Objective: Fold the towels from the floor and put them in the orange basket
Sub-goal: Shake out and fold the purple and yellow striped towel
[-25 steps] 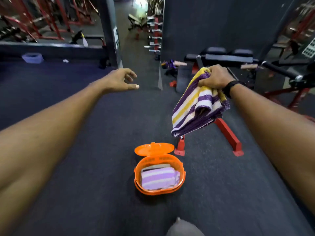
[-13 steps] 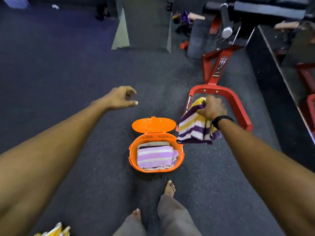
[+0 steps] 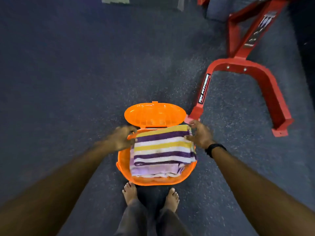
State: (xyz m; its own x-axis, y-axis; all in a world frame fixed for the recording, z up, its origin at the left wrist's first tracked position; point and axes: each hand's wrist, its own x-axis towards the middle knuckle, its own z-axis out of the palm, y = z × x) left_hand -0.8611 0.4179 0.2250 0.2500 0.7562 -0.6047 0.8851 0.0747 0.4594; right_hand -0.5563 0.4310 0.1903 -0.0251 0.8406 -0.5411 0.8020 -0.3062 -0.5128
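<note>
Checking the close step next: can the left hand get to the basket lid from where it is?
Probably yes. The left hand sits at the orange basket's left rim, and the lid stands open just beyond it with nothing between. The striped towel lies lower, inside the basket, clear of that path.

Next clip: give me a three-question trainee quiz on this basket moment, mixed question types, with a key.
1. True or false: the orange plastic basket has its hinged orange lid closed.
2. What lies directly under the folded yellow, purple and white striped towel?
A. bare basket floor
B. a lilac striped towel
C. a shoe
3. Which wrist wears the black wristband?

Key: 1 false; 2 B; 3 the right, behind the right hand; the left hand has none.
</note>
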